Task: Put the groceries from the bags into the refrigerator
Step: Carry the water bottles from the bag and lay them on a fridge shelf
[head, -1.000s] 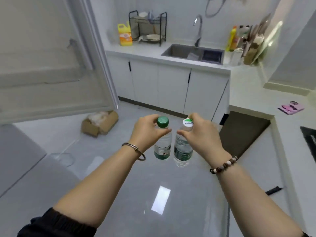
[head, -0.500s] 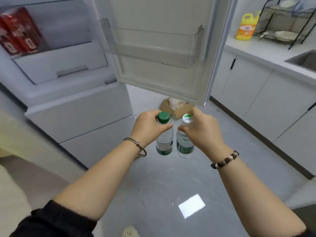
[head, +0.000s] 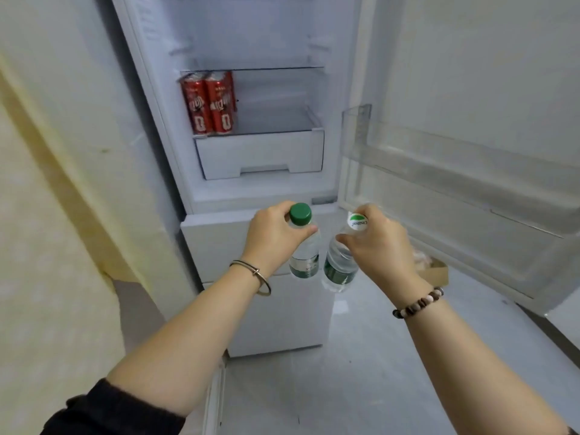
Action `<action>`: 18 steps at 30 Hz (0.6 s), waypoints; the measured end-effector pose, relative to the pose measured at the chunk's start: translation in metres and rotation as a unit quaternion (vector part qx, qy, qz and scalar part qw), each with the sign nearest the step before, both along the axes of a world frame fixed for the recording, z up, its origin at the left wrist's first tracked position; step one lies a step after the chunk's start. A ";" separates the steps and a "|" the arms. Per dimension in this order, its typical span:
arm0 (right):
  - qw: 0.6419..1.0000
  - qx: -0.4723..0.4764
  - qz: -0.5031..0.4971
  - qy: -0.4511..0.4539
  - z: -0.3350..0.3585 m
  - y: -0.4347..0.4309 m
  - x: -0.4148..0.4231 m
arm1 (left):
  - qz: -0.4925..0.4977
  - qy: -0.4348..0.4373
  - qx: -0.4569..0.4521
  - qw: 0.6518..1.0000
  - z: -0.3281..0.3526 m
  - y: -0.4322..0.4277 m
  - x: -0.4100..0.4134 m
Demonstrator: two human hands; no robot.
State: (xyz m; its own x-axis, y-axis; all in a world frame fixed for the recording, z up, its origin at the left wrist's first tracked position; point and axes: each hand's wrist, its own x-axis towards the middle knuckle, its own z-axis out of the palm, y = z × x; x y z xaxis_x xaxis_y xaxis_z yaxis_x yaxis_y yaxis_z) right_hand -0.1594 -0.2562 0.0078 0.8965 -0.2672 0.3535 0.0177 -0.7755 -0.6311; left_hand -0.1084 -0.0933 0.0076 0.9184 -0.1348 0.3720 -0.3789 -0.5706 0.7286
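The left hand is gripping the green-capped clear plastic bottle by its neck, the right hand is gripping the white-capped clear bottle (both hanging cap-up), and the open white refrigerator is waiting straight ahead, higher.

Two water bottles, a green-capped bottle and a white-capped bottle, one in each of two hands, the left hand and right hand. Two bracelets, one per wrist. One refrigerator with two red cans, one drawer, one door shelf. One cardboard box.
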 end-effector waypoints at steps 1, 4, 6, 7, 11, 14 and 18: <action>1.000 0.019 0.001 -0.012 0.006 0.007 0.013 | 0.004 -0.014 -0.005 1.000 0.007 0.008 0.013; 0.997 0.042 -0.001 -0.065 0.020 0.027 0.047 | 0.014 -0.054 -0.023 0.998 0.024 0.026 0.050; 0.993 0.040 -0.002 -0.110 0.029 0.037 0.069 | 0.014 -0.082 -0.034 0.996 0.036 0.035 0.074; 0.991 0.037 -0.005 -0.129 0.034 0.041 0.080 | 0.015 -0.095 -0.039 0.995 0.041 0.038 0.084; 0.978 0.031 -0.003 -0.205 0.052 0.047 0.126 | 0.020 -0.129 -0.066 0.989 0.058 0.045 0.126; 0.962 0.013 0.002 -0.273 0.062 0.047 0.161 | 0.021 -0.169 -0.073 0.983 0.064 0.046 0.160; 0.937 -0.010 0.015 -0.349 0.073 0.047 0.212 | 0.026 -0.228 -0.080 0.970 0.071 0.043 0.207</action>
